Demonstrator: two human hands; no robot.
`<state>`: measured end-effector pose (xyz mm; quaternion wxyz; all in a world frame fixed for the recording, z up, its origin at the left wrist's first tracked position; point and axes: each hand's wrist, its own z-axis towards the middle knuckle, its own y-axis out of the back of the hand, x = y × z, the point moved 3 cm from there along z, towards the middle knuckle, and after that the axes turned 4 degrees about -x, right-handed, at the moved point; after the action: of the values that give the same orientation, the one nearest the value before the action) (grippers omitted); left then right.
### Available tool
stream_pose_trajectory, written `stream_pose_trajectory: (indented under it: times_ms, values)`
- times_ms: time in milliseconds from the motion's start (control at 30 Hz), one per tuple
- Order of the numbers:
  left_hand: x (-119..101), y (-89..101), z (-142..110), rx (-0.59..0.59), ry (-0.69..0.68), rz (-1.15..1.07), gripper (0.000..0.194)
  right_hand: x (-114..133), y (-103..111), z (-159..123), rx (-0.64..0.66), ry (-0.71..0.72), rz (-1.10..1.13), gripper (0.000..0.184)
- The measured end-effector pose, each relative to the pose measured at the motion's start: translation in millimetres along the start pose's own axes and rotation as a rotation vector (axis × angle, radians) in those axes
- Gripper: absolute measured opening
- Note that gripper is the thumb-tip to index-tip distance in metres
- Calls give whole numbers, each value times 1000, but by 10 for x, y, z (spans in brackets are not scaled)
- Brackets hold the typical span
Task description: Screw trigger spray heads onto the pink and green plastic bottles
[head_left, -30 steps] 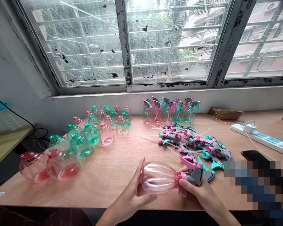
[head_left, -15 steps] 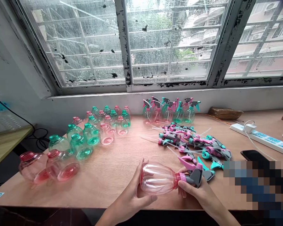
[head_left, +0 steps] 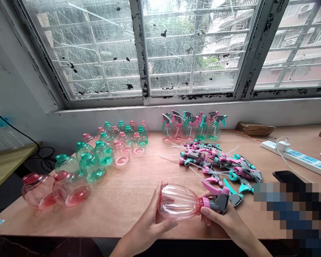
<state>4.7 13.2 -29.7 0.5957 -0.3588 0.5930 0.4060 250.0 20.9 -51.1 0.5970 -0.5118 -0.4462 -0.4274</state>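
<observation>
A clear pink spray bottle [head_left: 179, 201] lies sideways between my hands, just above the table's front part. My left hand [head_left: 153, 217] is wrapped around its base end, thumb underneath and fingers behind. At the neck, my right hand [head_left: 222, 217] grips the pink collar [head_left: 205, 202] of the grey and pink spray head [head_left: 220, 200] with thumb and fingers. The head sits on the bottle's mouth, its pink trigger pointing up and left. Beyond my right hand lies a heap of loose spray heads [head_left: 216, 160] in pink, teal and grey with thin tubes.
Open pink and green bottles [head_left: 98, 153] stand in rows on the left. Several bottles with heads fitted [head_left: 189, 128] stand by the wall under the window. To the right are a power strip [head_left: 296, 157], a dark phone [head_left: 289, 176] and a brown block [head_left: 255, 128].
Both hands and the spray bottle have shifted very slightly left. My grips look the same, and the other things stay where they were.
</observation>
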Motion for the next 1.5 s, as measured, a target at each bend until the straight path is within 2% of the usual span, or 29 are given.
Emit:
stream_pose_trajectory:
  times_ms: [200,400,600,833,1000,1100,1233,1500]
  values:
    - [-33,-8,-10,-3,-54,90,96,9,4,4,5,2,-20,29]
    - [-63,-14,-29,-15,-15,34,113,-7,9,-1,9,-4,-50,31]
    - [-28,8,-13,4,-8,21,95,-6,12,2,-15,-3,-18,33]
    - [-66,-24,-39,21,-63,155,98,27,2,11,-6,7,9,28]
    - [-71,-21,-16,0,-22,87,114,-6,9,4,3,-8,9,29]
    - [-91,-29,-3,1,-6,-7,106,-29,18,5,15,-20,-13,30]
    - [-120,-29,-2,-16,-7,42,97,-6,17,13,24,3,-45,26]
    - [-72,-17,-25,-7,-20,133,101,6,24,19,-8,-5,-11,26]
